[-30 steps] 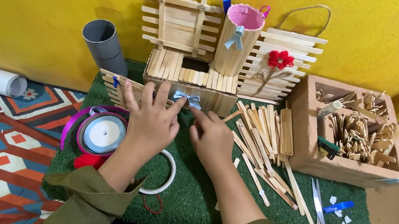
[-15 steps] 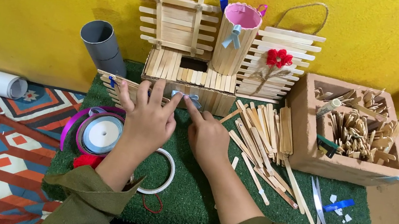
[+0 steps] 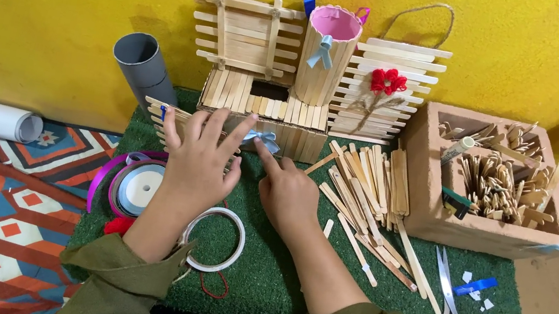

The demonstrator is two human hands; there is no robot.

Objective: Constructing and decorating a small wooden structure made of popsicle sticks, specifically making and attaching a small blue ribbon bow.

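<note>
While the left hand [image 3: 199, 158] stays spread flat, fingers open, on the stick panel [image 3: 171, 119], the right hand [image 3: 286, 190] has edged its forefinger up to the pale blue bow [image 3: 261, 138] at the far box's front. Pressing, grasping nothing; bow being seated.

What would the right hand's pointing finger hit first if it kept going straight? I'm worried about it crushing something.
Most likely the small light-blue bow just ahead of the right hand, with the stick box behind it; depth is hard to judge.
</note>
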